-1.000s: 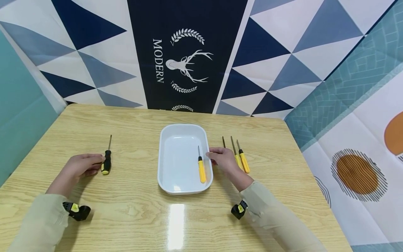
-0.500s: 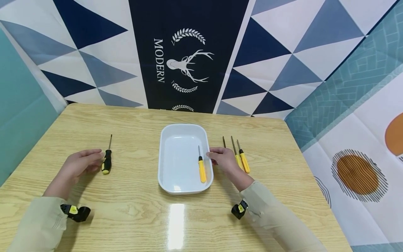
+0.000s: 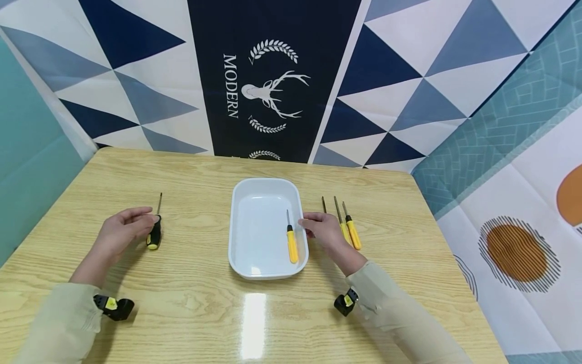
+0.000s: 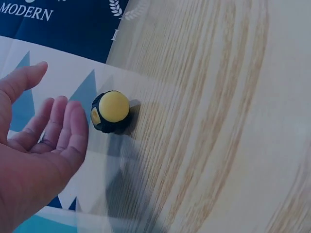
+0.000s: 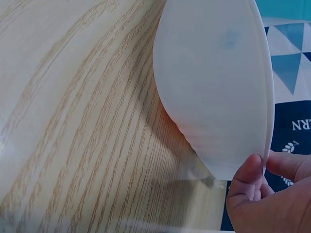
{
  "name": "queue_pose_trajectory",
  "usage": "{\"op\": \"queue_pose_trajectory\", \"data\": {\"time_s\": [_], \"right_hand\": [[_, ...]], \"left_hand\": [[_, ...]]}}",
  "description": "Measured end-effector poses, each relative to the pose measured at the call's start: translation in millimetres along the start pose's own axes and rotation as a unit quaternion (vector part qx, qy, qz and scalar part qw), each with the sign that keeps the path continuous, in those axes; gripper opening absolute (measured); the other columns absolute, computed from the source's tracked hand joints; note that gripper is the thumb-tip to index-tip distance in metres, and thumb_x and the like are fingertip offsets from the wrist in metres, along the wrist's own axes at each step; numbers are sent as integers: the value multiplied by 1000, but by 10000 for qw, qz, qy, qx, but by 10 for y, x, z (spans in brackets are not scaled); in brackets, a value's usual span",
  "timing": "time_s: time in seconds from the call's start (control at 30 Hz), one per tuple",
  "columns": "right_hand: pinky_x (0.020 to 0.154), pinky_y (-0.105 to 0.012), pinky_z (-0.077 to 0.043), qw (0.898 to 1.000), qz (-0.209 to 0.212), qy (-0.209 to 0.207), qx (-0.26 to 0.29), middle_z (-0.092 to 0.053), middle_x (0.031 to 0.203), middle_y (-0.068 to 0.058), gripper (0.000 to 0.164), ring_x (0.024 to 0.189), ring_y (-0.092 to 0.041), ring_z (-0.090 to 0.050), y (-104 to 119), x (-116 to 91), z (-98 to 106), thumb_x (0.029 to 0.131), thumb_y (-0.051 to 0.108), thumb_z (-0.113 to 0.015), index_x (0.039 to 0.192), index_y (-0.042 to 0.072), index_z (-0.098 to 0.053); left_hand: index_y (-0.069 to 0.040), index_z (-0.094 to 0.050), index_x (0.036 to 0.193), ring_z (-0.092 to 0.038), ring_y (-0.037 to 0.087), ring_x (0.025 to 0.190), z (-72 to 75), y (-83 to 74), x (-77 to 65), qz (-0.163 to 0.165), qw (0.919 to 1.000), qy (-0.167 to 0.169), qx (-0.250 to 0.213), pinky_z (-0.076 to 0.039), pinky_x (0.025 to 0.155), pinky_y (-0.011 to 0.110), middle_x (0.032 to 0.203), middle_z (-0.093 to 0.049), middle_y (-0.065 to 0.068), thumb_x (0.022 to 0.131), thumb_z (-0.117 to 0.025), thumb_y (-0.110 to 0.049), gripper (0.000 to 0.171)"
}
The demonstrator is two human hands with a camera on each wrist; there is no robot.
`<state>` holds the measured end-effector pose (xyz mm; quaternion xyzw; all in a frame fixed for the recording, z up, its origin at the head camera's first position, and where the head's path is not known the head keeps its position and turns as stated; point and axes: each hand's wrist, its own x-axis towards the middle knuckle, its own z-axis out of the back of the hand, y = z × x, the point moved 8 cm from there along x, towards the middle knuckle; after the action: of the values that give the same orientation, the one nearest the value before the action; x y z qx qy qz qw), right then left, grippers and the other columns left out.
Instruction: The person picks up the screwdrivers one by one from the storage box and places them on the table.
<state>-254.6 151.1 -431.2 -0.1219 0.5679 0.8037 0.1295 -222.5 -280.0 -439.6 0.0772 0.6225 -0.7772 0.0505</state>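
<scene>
On the left of the table lies a black screwdriver [image 3: 155,236] with a yellow handle end, its shaft pointing away. My left hand [image 3: 119,233] hovers at its left side, thumb and fingers apart and loosely bent. In the left wrist view the left hand [image 4: 46,145] appears beside the screwdriver's yellow butt [image 4: 114,106], not wrapped round it. My right hand [image 3: 325,232] pinches the right rim of a white tray [image 3: 256,227]. The right wrist view shows thumb and finger of the right hand [image 5: 272,196] on the tray's edge. A yellow screwdriver [image 3: 292,245] lies inside the tray.
Right of the tray lie more screwdrivers, including a yellow-handled one [image 3: 352,233]; the right hand partly hides the others. The wooden table [image 3: 191,303] ends at a patterned backdrop [image 3: 268,101] behind. A small black camera [image 3: 117,309] hangs from the left wrist.
My left hand drew slightly back from the black screwdriver, then came forward and up along its handle. The screwdriver has barely shifted. My right hand and the tray stay in place.
</scene>
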Motion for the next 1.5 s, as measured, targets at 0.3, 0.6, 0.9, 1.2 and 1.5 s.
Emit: {"op": "queue_pose_trajectory", "data": {"time_s": [0.3,0.6,0.9,1.2,1.5], "right_hand": [[82,-37,-54,10000,-10,-46,12,-65,105,-13,30,77,-13,-57,4,-3,3,89,15,-63,116,3,-64],[81,-36,-54,10000,-13,-45,-1,-64,106,-13,30,78,-14,-57,20,-8,4,90,16,-63,117,3,-63],[81,-35,-54,10000,-36,-48,-76,-64,109,-14,31,82,-14,-58,24,-10,13,90,17,-63,117,4,-63],[80,-35,-54,10000,1,-28,-43,-64,110,-14,31,81,-14,-59,13,-7,6,90,16,-63,118,3,-63],[82,-37,-54,10000,21,22,10,-64,112,-15,31,80,-14,-59,5,1,0,90,15,-62,119,2,-62]], "left_hand": [[-6,-49,130,-54,-7,87,-5,-59,44,-383,9938,-545,890,-50,71,7,99,-54,-21,88,-62,-42,57],[-16,-57,125,-56,2,90,29,186,315,-881,9844,-804,1297,-50,69,9,108,-60,-7,81,-65,-55,59],[-8,-57,119,-56,-5,85,-237,-357,9,-1086,9844,-430,1314,-50,70,10,99,-58,-23,87,-65,-36,43],[-3,-58,115,-57,-7,82,-357,-527,-51,-1162,9838,-398,1304,-51,69,9,95,-58,-22,87,-66,-32,42],[1,-59,115,-57,-7,82,-488,-575,-41,-1251,9818,-304,1399,-51,71,9,93,-59,-21,87,-66,-34,45]]}}
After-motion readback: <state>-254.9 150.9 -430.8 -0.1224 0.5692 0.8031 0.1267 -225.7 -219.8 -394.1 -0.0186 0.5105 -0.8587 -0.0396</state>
